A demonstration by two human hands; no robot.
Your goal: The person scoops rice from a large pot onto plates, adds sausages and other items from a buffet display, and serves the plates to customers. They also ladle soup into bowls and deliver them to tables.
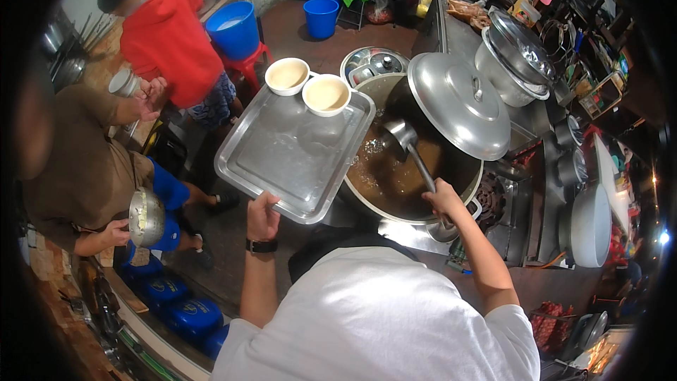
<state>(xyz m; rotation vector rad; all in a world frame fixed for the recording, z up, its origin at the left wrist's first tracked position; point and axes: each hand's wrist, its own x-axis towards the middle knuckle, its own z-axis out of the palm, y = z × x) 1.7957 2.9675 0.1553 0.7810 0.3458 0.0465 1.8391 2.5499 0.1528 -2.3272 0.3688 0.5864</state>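
Observation:
My left hand (263, 216) grips the near edge of a rectangular metal tray (285, 153). At the tray's far end stand two white bowls, a left one (287, 76) and a right one (327, 95), each with pale, cloudy contents. My right hand (445, 202) is closed around the handle of a metal ladle (406, 137). The ladle's head is over or partly in the brown broth (394, 174) of a large metal stockpot (365, 202); how deep it sits I cannot tell. A big domed metal lid (457, 106) lies tilted across the pot's right side.
Left of me, a person in a brown shirt (79, 169) holds a metal pot (146, 217) and a white cup. Beyond, another wears a red hoodie (169, 42) near a blue bucket (232, 29) on a red stool. Stacked pots (513, 58) and a burner (489, 198) are at right.

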